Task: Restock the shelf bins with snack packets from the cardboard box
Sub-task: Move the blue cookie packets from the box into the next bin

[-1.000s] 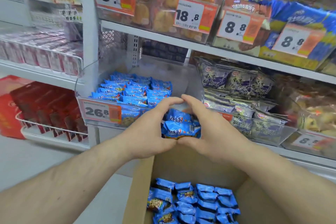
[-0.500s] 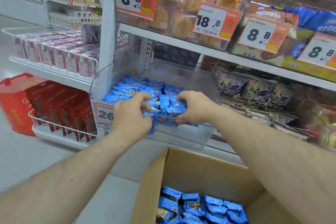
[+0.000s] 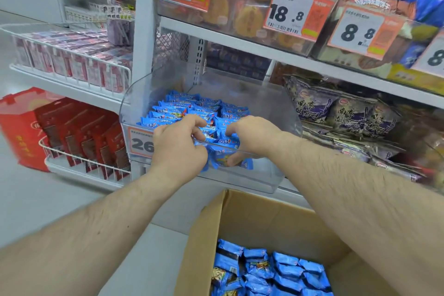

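A clear plastic shelf bin (image 3: 271, 103) holds several small blue snack packets (image 3: 182, 106) piled on its left side. Both hands are over the bin's front rim. My left hand (image 3: 179, 145) and my right hand (image 3: 252, 137) have curled fingers around a bunch of blue packets (image 3: 221, 144) between them, low in the bin's front. Below, an open cardboard box (image 3: 252, 221) holds more blue packets (image 3: 271, 271).
A price tag reading 26 (image 3: 140, 143) hangs on the bin front. Purple snack bags (image 3: 346, 113) fill the bin to the right. Above is a shelf of pastry packs with tags (image 3: 290, 14). Left are wire racks of red boxes (image 3: 81, 137) and a red basket (image 3: 18, 127).
The hands carried the bunch of packets from above the box up into the bin, then lowered it toward the bin's front. The view moved closer to the shelf.
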`<state>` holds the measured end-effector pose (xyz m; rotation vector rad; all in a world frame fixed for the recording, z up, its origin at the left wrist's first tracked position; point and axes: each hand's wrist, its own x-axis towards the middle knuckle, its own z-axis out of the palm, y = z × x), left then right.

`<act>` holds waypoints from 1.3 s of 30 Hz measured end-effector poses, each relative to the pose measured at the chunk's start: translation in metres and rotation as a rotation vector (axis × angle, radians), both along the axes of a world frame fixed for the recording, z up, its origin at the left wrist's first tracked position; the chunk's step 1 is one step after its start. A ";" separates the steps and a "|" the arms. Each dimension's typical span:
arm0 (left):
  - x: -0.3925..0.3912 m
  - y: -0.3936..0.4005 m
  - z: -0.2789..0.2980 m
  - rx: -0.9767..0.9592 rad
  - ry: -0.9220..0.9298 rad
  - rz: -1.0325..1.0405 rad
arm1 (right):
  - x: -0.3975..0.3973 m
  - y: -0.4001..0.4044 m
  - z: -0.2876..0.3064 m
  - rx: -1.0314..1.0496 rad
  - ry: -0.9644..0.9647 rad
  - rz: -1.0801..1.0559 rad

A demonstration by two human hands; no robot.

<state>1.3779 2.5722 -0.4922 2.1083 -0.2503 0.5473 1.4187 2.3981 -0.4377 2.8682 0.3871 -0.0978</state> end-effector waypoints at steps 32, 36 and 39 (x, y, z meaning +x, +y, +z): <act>-0.066 -0.083 -0.065 0.793 0.518 -0.868 | -0.170 -0.098 -0.218 0.829 -0.262 -0.353; -0.070 -0.093 -0.083 0.933 0.629 -0.901 | -0.192 -0.111 -0.296 0.511 0.376 -0.441; -0.073 -0.101 -0.097 0.998 0.664 -0.942 | -0.212 -0.108 -0.351 0.244 0.668 -0.366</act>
